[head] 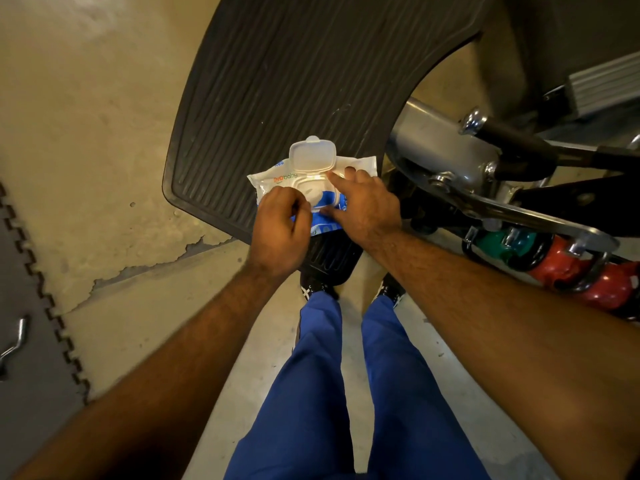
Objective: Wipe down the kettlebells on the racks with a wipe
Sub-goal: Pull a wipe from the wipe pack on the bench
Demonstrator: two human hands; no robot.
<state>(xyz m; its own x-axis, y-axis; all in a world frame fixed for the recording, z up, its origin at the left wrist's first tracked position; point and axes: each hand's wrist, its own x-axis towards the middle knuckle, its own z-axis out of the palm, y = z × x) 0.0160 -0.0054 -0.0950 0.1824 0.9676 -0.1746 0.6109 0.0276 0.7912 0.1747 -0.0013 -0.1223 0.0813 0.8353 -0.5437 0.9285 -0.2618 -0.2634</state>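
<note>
While the kettlebells (571,268) wait on the rack at our right, the wipes pack (277,174) lies open-lidded on the ribbed platform (277,81). Our right hand (367,202) should press it flat with straight fingers while our left hand (280,226) pinches a wipe (313,197) and draws it slowly.

Wipes pack (277,176), lid (312,154) flipped open, on ribbed black platform (277,81); left hand (282,230) pinching at its opening, right hand (363,202) pressing it flat; kettlebells (568,268) racked right of right hand.
</note>
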